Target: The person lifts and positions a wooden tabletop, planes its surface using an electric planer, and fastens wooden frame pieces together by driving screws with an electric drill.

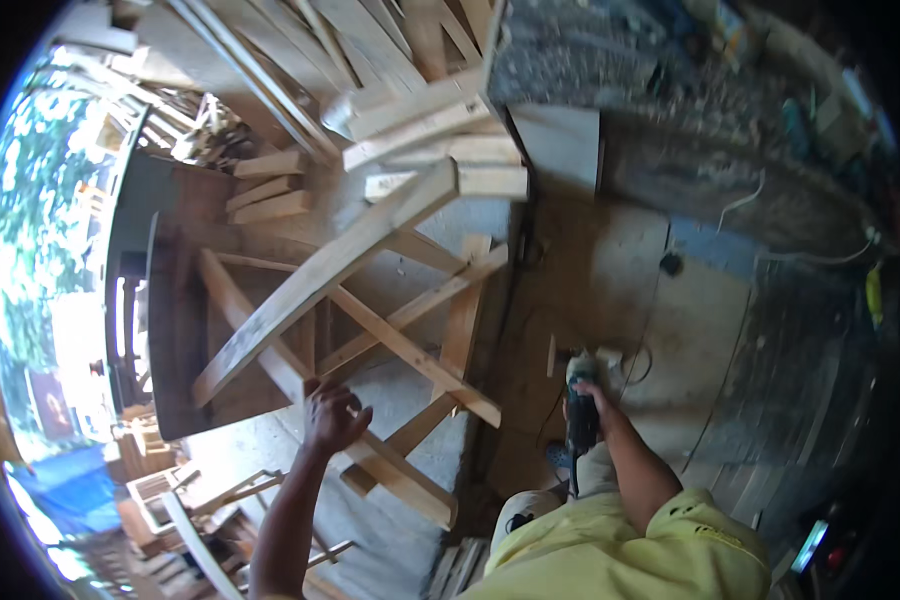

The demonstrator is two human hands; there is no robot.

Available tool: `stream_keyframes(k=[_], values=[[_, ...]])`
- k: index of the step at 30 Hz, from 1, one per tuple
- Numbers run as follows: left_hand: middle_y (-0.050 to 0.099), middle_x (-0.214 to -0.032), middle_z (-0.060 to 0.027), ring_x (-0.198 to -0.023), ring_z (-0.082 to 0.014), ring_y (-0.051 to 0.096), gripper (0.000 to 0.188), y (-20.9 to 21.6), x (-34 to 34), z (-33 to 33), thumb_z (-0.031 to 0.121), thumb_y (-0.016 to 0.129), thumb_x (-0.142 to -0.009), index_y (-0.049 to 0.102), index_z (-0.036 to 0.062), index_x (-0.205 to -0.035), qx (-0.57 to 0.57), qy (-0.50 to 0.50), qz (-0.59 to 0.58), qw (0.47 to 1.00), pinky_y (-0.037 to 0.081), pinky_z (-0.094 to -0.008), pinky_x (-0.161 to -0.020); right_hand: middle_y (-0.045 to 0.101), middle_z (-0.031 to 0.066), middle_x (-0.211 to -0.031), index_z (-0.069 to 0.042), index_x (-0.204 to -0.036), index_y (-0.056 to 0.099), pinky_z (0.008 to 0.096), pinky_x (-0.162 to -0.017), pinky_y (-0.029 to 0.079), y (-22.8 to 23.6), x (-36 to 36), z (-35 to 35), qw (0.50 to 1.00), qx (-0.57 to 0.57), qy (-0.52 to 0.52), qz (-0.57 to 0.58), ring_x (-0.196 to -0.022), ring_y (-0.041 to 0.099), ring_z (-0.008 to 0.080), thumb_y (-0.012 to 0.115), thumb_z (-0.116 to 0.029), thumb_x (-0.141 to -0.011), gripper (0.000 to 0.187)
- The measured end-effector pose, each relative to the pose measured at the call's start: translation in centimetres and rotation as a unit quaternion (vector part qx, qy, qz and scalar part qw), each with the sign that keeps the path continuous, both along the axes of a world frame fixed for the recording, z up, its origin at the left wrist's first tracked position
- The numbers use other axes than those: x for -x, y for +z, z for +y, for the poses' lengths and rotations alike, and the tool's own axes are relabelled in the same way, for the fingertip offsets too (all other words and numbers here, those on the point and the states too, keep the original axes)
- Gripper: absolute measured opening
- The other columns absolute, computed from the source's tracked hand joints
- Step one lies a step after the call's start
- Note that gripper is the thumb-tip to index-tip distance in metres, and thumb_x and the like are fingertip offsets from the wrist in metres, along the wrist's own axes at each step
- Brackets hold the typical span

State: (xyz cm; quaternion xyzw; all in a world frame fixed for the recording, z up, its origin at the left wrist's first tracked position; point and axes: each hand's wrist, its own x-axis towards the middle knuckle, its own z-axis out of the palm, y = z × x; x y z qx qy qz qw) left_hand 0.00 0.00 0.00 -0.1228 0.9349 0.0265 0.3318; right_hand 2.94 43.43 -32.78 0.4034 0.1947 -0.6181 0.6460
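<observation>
A wooden frame of crossed pieces [410, 353] lies on the grey work surface in front of me, with a long pale plank [340, 265] slanting over it. My left hand [334, 415] is over the frame's near long beam [400, 480]. Its fingers are loosely bent and its thumb stands apart, with nothing in the grasp; whether the fingertips touch the wood, I cannot tell. Low at my right side, my right hand [588, 400] is closed round a dark green and black corded power tool [580, 425], upright in the view. The tool's working end is too blurred to make out.
Stacked boards [430, 130] lie beyond the frame, with short blocks [270, 190] to their left. A dark cluttered bench [690, 170] runs along the far right. Loose wooden frames [190, 490] and a blue tarp [70, 495] are at lower left.
</observation>
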Motion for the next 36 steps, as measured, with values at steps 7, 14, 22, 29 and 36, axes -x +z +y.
stream_keyframes(k=[7,14,22,29,36], values=[[0.059,-0.126,-0.0201,-0.117,-0.036,0.057,0.059,-3.6,9.3,15.1,0.044,0.068,-0.085,0.057,0.0063,-0.129,-0.167,-0.067,0.274,0.945,0.046,-0.0444,-0.098,0.065,0.0125,-0.08,-0.005,-0.097,0.057,0.0408,-0.068,0.056,6.6,17.3,7.6,0.958,-0.064,-0.094,0.265,-0.071,0.066,0.0267,0.07,-0.031,-0.077,0.035],[0.025,-0.156,-0.0182,-0.108,-0.0402,0.059,0.084,-2.9,8.2,35.6,0.04,0.075,-0.077,0.036,0.0154,-0.148,-0.211,-0.179,0.33,0.903,0.052,-0.0483,-0.09,0.065,0.0073,-0.086,-0.008,-0.094,0.06,0.0354,-0.072,0.054,18.6,23.8,5.7,0.894,0.088,-0.29,0.33,-0.076,0.065,0.0223,0.066,-0.044,-0.084,0.037],[0.019,-0.156,-0.0234,-0.101,-0.041,0.064,0.102,-4.5,17.2,34.5,0.006,0.081,-0.065,0.026,0.0112,-0.151,-0.232,-0.149,0.333,0.902,0.057,-0.0431,-0.085,0.065,0.0087,-0.089,-0.006,-0.098,0.06,0.0357,-0.08,0.054,17.6,34.3,3.9,0.893,0.153,-0.259,0.335,-0.082,0.065,0.0238,0.065,-0.039,-0.086,0.036],[0.051,-0.13,-0.0182,-0.09,-0.0231,0.068,0.067,-5.9,29.9,32.1,0.036,0.069,-0.091,0.039,0.0015,-0.14,-0.723,0.474,0.066,0.498,0.056,-0.0324,-0.079,0.064,0.0136,-0.098,-0.002,-0.113,0.054,0.0465,-0.094,0.048,19.9,46.1,0.2,0.864,0.226,-0.252,0.372,-0.093,0.064,0.0291,0.065,-0.036,-0.085,0.045],[0.046,-0.134,-0.0303,-0.117,-0.0455,0.054,0.076,-10.1,38.9,31.7,0.045,0.059,-0.092,0.03,-0.0021,-0.145,-0.345,0.286,0.277,0.85,0.046,-0.0477,-0.098,0.061,0.0124,-0.102,0.001,-0.119,0.05,0.0391,-0.081,0.053,14.9,57.9,-5.8,0.765,-0.181,0.014,0.618,-0.092,0.063,0.0246,0.084,-0.014,-0.07,0.061]])
